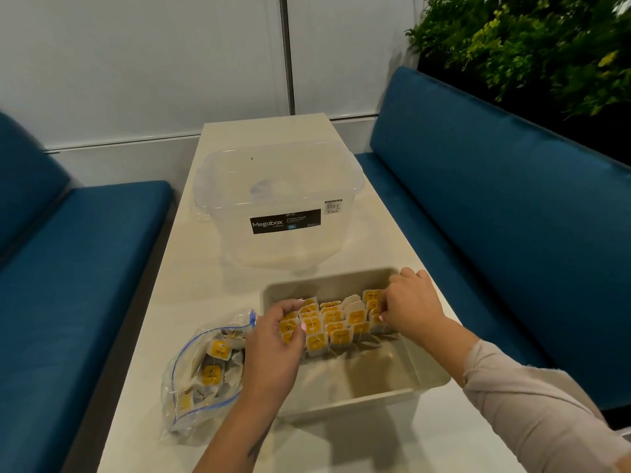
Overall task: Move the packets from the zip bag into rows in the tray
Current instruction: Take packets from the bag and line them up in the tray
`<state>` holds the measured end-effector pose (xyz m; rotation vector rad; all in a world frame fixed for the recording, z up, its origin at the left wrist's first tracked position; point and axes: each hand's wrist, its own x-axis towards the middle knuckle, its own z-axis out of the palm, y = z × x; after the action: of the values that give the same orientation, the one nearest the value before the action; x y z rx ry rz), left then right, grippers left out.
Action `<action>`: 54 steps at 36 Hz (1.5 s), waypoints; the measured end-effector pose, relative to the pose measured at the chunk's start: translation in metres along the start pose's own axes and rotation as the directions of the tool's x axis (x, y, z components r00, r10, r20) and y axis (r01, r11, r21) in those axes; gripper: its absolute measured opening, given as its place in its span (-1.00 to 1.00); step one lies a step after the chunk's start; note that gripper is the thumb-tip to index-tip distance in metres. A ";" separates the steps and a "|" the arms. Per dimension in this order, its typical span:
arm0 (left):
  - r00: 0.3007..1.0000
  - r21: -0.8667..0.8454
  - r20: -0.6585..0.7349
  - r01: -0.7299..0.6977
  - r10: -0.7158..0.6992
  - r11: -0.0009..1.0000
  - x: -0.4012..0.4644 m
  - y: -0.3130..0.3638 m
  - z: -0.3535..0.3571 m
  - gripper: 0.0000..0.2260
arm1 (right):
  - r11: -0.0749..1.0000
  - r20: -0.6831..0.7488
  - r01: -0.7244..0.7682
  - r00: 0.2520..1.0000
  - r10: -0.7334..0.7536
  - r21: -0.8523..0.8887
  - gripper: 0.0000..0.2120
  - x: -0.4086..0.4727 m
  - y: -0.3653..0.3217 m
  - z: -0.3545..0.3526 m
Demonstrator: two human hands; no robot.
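A beige tray (362, 387) sits on the table in front of me. Rows of small white packets with yellow labels (336, 324) stand across its far half. My left hand (276, 339) rests at the left end of the rows, fingers curled onto the packets there. My right hand (409, 307) is at the right end, fingertips pinching packets by the tray's right wall. A clear zip bag with a blue seal (201, 373) lies to the left of the tray, open, holding several more packets.
A clear lidded storage box (273, 192) with a black label stands behind the tray on the pale table (341, 448). Blue benches (478, 206) flank the table on both sides. Green foliage (532, 39) fills the upper right.
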<state>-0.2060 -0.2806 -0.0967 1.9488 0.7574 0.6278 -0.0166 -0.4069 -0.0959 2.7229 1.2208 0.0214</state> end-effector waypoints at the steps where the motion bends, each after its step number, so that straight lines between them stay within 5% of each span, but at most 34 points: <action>1: 1.000 -0.005 0.001 -0.001 0.001 1.000 0.000 0.001 0.000 -0.72 | 1.000 0.004 0.002 1.000 -0.002 -0.001 -0.78 0.000 0.000 0.000; 18: 1.000 -0.032 -0.008 -0.027 0.026 0.999 0.000 0.005 -0.019 -0.65 | 0.997 -0.047 0.013 0.999 -0.010 0.074 -0.77 -0.002 0.001 -0.019; 28: 0.975 0.122 -0.213 -0.039 0.065 0.992 0.005 -0.003 -0.082 -0.63 | 0.955 -0.220 0.123 0.974 -0.063 0.269 -0.75 0.009 -0.048 -0.059; 35: 0.982 0.323 -0.097 0.188 -0.165 0.928 0.002 -0.032 -0.118 -0.52 | 0.878 -0.247 0.346 0.929 -0.274 0.330 -0.79 0.004 -0.114 -0.075; 45: 0.954 0.341 -0.076 0.298 -0.290 0.892 0.001 -0.058 -0.119 -0.62 | 0.740 -0.024 0.648 0.755 -0.655 0.179 -0.70 -0.008 -0.200 -0.059; 54: 0.957 0.369 -0.114 0.291 -0.268 0.883 0.001 -0.064 -0.118 -0.61 | 0.789 0.226 0.612 0.776 -0.589 -0.046 -0.74 -0.003 -0.237 -0.038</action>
<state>-0.3028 -0.1872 -0.1012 2.1173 1.2508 0.3797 -0.1973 -0.2492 -0.0930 2.0489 1.8909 -0.2436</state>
